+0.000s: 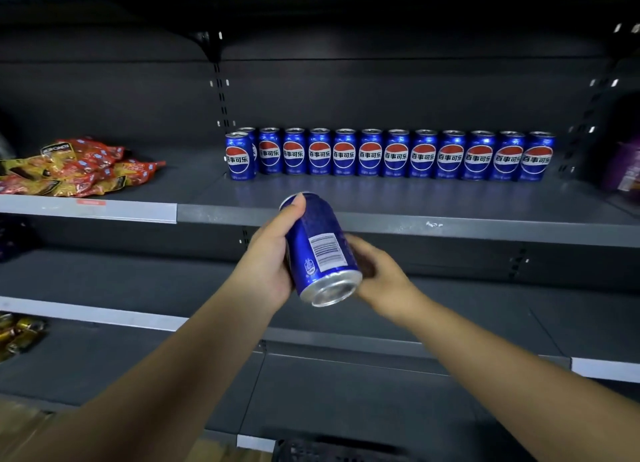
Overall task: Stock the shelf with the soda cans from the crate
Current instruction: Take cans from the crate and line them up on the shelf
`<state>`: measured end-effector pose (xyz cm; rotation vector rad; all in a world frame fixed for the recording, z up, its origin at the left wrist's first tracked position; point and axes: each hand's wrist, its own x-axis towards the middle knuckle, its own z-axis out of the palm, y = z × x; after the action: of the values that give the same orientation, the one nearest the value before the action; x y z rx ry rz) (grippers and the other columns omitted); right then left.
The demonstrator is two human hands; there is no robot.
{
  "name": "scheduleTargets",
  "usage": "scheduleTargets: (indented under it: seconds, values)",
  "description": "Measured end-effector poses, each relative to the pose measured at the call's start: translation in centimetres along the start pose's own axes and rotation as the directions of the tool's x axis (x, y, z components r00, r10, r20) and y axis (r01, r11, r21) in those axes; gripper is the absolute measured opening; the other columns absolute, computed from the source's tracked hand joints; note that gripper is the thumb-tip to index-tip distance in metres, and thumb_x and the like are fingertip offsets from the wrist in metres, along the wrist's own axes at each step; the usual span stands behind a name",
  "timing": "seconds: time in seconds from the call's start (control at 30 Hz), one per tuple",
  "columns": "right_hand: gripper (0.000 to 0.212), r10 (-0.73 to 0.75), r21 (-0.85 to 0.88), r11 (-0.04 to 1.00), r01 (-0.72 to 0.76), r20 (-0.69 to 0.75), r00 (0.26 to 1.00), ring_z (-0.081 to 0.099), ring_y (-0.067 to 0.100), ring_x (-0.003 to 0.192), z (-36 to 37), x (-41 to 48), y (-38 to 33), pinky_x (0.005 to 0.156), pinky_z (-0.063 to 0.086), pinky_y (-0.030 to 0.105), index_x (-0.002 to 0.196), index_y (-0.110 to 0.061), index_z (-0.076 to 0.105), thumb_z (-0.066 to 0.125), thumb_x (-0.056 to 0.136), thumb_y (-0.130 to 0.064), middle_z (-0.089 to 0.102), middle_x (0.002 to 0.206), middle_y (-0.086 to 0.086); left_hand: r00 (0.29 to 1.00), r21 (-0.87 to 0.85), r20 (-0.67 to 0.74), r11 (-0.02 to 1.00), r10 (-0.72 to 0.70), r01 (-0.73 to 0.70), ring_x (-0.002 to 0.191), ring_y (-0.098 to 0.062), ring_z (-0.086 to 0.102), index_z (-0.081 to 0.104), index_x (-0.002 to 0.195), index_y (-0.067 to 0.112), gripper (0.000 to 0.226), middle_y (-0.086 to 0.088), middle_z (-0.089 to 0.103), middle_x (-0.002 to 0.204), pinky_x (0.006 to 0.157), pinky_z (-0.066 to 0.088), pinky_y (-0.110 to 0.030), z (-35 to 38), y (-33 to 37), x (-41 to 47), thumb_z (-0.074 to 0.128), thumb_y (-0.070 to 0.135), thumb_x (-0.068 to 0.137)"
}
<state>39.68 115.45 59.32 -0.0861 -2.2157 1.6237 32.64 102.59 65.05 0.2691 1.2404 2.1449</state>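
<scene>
A blue soda can [320,250] is tilted in front of the dark shelf [415,224], its silver bottom toward me. My left hand [268,257] grips it from the left, thumb near its top. My right hand [379,271] touches the can's right side with curled fingers; it is blurred. Along the back of the shelf stands a row of several blue cans [394,155], labels forward, with one more can [239,156] set in front at the left end. A dark crate [332,449] shows at the bottom edge.
Red and yellow snack bags [72,167] lie on the shelf to the left. A purple package [625,167] sits at the far right. Gold-wrapped items [19,333] lie on a lower shelf at left. Bare shelf surface lies in front of the can row.
</scene>
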Motion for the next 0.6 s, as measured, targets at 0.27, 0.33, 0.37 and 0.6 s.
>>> scheduleTargets:
  seconds: [0.27,0.33,0.37,0.6]
  values:
    - [0.049,0.197,0.552,0.698,-0.455,0.462,0.864,0.067,0.026,0.087,-2.4,-0.4,-1.0,0.086,0.053,0.04,0.096,-0.008,0.072,0.057,0.05,-0.001,0.07,0.095,0.012,0.954,0.066,0.231,0.975,0.191,-0.212,0.069,-0.017,0.068,0.062,0.099,0.014,0.035,-0.002,0.071,0.079,0.065,0.058,-0.032,0.6,-0.1,-0.2,0.07,0.015,0.065]
    - [0.063,0.108,0.638,0.624,-0.45,0.5,0.859,0.067,0.029,0.089,-2.6,-0.6,-1.2,0.085,0.055,0.042,0.101,-0.006,0.072,0.07,0.038,-0.004,0.069,0.097,0.016,0.954,0.058,0.226,0.975,0.198,-0.216,0.069,-0.017,0.068,0.061,0.103,0.012,0.04,-0.003,0.07,0.079,0.063,0.057,-0.029,0.7,-0.2,-0.2,0.066,0.017,0.064]
    - [0.068,0.089,0.667,0.593,-0.451,0.503,0.86,0.067,0.03,0.089,-2.7,-0.7,-1.3,0.083,0.055,0.043,0.104,-0.005,0.07,0.075,0.037,-0.004,0.067,0.099,0.017,0.955,0.057,0.217,0.974,0.203,-0.22,0.069,-0.017,0.068,0.06,0.107,0.011,0.044,-0.003,0.07,0.08,0.063,0.057,-0.029,0.7,-0.3,-0.2,0.066,0.016,0.063]
    - [0.077,0.04,0.643,0.615,-0.457,0.553,0.832,0.066,0.022,0.096,-1.7,-2.0,-2.2,0.086,0.054,0.039,0.117,-0.016,0.058,0.092,0.048,-0.022,0.068,0.108,0.007,0.969,-0.011,0.178,0.985,0.171,-0.172,0.068,-0.016,0.068,0.059,0.11,0.013,0.052,-0.002,0.07,0.082,0.065,0.058,-0.03,0.2,-0.9,-0.3,0.064,0.009,0.058]
